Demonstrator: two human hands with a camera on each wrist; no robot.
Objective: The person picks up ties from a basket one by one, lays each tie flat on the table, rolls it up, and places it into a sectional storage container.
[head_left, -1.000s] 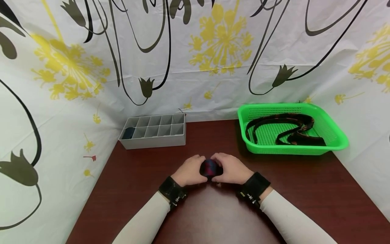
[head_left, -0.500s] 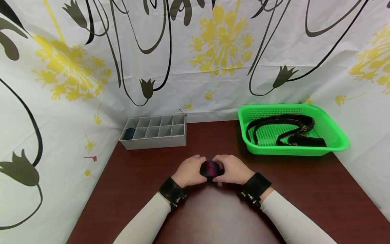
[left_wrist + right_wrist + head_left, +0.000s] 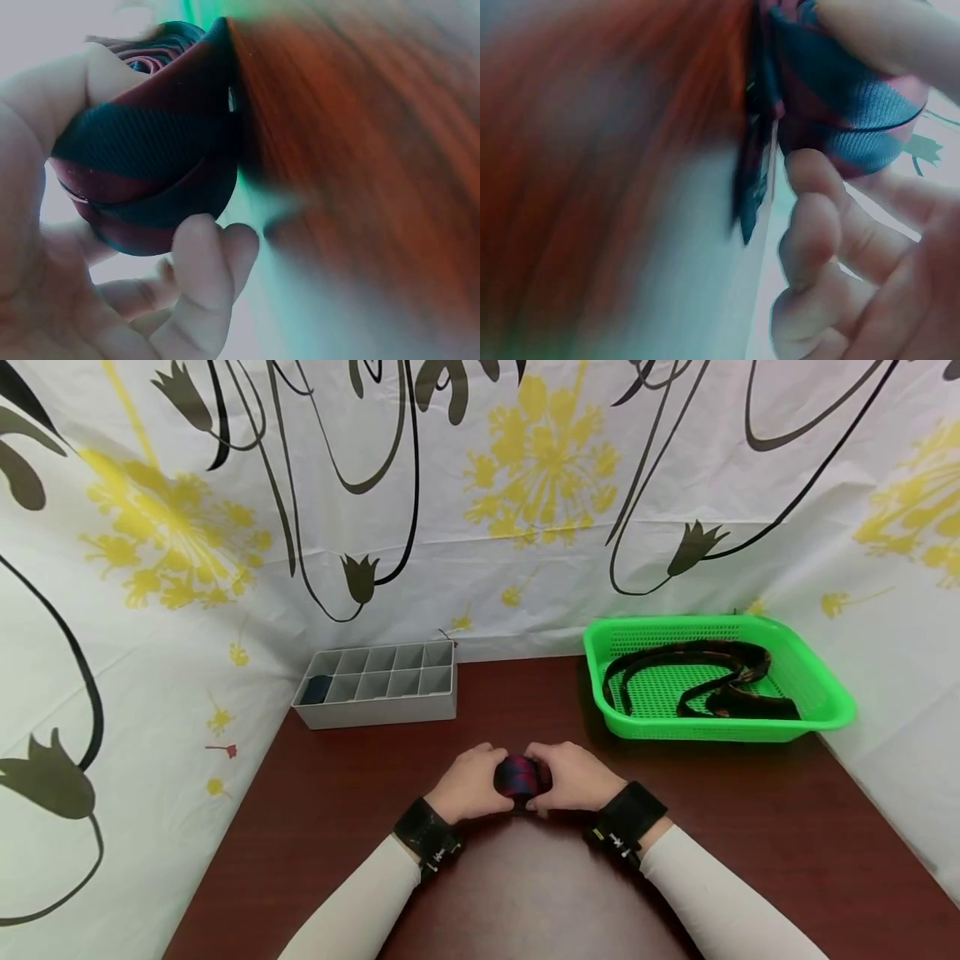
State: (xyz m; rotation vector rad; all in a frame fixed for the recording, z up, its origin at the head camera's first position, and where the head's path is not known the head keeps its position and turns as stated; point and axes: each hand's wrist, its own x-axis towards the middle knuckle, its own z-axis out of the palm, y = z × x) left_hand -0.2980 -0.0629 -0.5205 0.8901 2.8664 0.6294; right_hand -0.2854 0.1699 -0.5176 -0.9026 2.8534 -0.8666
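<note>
over dark wooden table (image 3: 315, 827), left hand (image 3: 471, 783) and right hand (image 3: 572, 778) pinch what looks like a rolled striped necktie (image 3: 517, 776); best kept tight, with even pressure.

Rolled tie (image 3: 517, 777) at table (image 3: 750, 827) centre, left hand (image 3: 468, 781) on its left, right hand (image 3: 573, 777) on its right. Divided organizer (image 3: 378, 685) at back-left corner. Basket (image 3: 817, 689) at back-right corner, tie (image 3: 705, 677) inside.

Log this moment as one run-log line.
left hand: grips rolled striped tie | right hand: grips same tie | place: above brown table
</note>
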